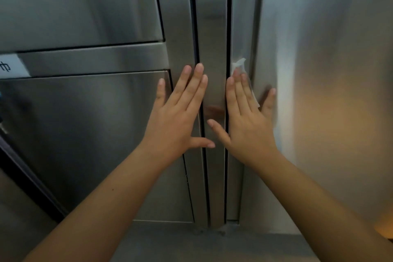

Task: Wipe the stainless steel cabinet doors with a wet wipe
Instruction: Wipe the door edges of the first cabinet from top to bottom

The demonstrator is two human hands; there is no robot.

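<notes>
White wet wipe (239, 65) lies under our right hand (248, 125), fingers (241, 91) flat, pressing it right of the centre post (212, 49); our left hand (176, 119) rests spread, empty.

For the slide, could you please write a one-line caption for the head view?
Right hand presses a wet wipe flat against the stainless steel cabinet door; left hand rests open on the neighbouring door.

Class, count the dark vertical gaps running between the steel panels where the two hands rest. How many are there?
2. One dark vertical gap runs under the left hand; the other dark gap under the right hand, which presses a white wet wipe. More may lie outside view.
</notes>
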